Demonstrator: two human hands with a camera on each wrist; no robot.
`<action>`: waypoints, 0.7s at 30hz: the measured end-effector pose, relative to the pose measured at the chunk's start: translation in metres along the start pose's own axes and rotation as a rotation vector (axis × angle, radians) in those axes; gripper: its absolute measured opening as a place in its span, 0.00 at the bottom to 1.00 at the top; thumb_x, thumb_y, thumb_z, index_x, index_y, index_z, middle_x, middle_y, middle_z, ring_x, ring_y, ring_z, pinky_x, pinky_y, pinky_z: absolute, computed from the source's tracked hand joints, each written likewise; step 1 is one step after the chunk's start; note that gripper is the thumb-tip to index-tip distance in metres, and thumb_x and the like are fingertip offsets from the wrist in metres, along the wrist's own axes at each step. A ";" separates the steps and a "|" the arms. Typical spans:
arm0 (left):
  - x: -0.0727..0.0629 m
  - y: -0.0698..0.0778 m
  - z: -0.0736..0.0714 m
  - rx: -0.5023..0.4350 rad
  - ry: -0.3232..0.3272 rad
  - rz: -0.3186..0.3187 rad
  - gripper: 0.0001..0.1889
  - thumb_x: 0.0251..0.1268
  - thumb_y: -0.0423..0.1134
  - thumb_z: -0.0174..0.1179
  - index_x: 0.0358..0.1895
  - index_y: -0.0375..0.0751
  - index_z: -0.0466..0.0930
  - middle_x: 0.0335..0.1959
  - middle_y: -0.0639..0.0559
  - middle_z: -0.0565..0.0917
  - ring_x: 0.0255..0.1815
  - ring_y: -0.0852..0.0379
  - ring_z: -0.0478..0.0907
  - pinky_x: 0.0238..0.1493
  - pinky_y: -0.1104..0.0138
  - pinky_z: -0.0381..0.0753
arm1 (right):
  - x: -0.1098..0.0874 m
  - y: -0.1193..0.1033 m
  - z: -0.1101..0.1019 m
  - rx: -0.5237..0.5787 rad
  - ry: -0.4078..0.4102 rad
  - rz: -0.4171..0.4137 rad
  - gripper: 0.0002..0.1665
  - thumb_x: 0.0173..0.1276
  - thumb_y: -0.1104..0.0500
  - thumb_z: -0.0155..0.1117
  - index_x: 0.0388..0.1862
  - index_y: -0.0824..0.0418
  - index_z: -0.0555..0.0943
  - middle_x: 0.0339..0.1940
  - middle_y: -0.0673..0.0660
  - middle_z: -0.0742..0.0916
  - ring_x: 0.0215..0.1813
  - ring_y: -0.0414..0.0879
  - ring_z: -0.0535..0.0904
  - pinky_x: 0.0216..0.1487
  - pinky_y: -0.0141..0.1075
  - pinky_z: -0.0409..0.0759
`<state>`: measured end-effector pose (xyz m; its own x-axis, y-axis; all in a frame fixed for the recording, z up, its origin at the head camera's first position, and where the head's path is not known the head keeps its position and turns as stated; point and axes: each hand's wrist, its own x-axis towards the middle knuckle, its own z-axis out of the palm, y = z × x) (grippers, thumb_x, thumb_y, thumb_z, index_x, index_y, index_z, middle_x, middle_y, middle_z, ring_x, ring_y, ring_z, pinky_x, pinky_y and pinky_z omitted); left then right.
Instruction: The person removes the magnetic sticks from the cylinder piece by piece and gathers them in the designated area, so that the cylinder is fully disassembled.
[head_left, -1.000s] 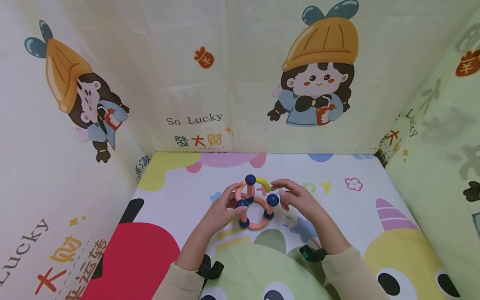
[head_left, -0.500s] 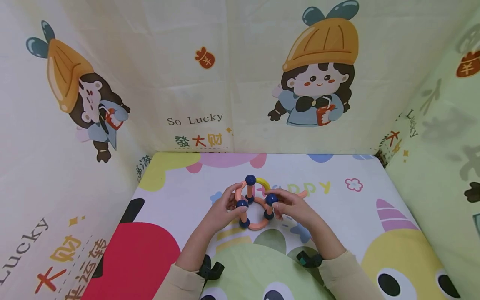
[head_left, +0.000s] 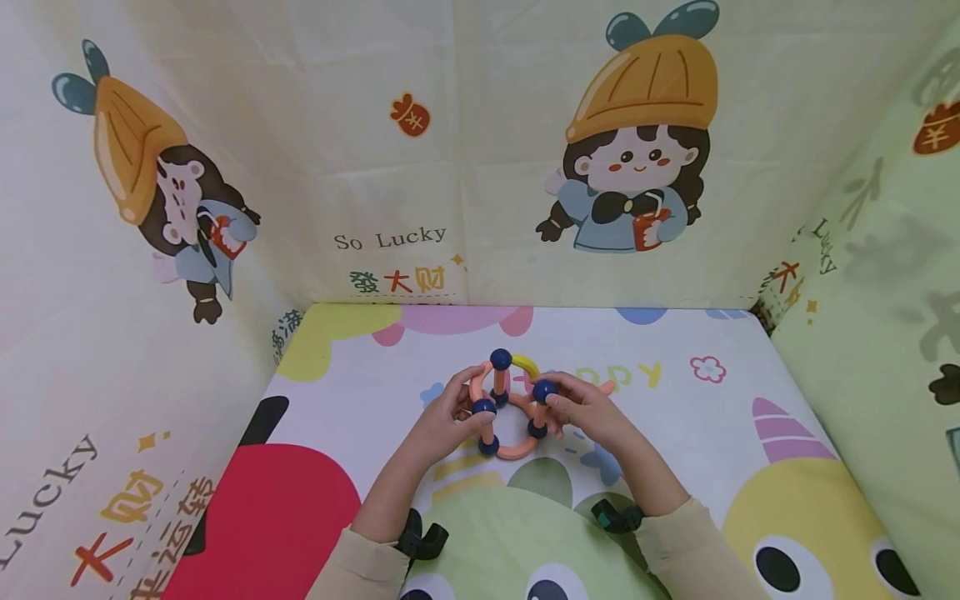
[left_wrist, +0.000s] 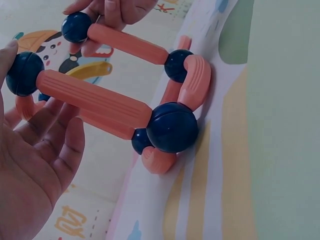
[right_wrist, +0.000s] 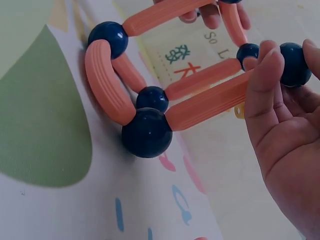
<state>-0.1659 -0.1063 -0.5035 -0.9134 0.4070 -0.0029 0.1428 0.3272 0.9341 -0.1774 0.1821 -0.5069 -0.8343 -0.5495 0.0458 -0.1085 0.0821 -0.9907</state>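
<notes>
L hand (head_left: 448,423) grips the ball-and-rod frame (head_left: 516,451) on the counter (head_left: 690,425); R hand (head_left: 591,408) pinches its upper R ball (head_left: 544,389). Step's prob. joining the yellow rod (head_left: 527,364) to that ball; next calls for lining them up w/ frame steady.

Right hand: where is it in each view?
Head: right hand, right of centre, below mid-height.
Left wrist: right hand, cropped by the top edge.
Right wrist: right hand, cropped by the right edge.
Shared landmark: the navy ball it pinches.
</notes>
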 end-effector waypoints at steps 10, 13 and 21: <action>0.000 0.000 0.000 0.005 0.008 -0.002 0.37 0.65 0.55 0.64 0.73 0.75 0.55 0.45 0.55 0.81 0.41 0.53 0.77 0.43 0.67 0.77 | 0.001 0.003 0.000 -0.020 -0.008 -0.076 0.20 0.81 0.58 0.46 0.65 0.65 0.70 0.37 0.76 0.82 0.30 0.52 0.77 0.35 0.39 0.82; 0.000 0.000 0.001 0.003 0.007 -0.003 0.37 0.65 0.56 0.64 0.73 0.76 0.54 0.45 0.55 0.82 0.41 0.53 0.77 0.43 0.67 0.77 | 0.003 0.003 0.001 -0.007 -0.006 -0.064 0.18 0.81 0.55 0.46 0.63 0.61 0.72 0.37 0.75 0.82 0.30 0.52 0.78 0.35 0.39 0.83; 0.000 0.001 0.001 -0.003 0.003 -0.012 0.37 0.64 0.56 0.64 0.72 0.76 0.54 0.47 0.56 0.82 0.43 0.54 0.77 0.44 0.67 0.78 | 0.005 0.003 0.004 0.030 0.022 -0.052 0.22 0.82 0.54 0.44 0.66 0.63 0.70 0.36 0.71 0.82 0.29 0.49 0.81 0.34 0.42 0.84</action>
<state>-0.1652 -0.1053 -0.5028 -0.9160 0.4010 -0.0129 0.1311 0.3294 0.9350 -0.1797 0.1762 -0.5106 -0.8398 -0.5337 0.0995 -0.1357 0.0288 -0.9903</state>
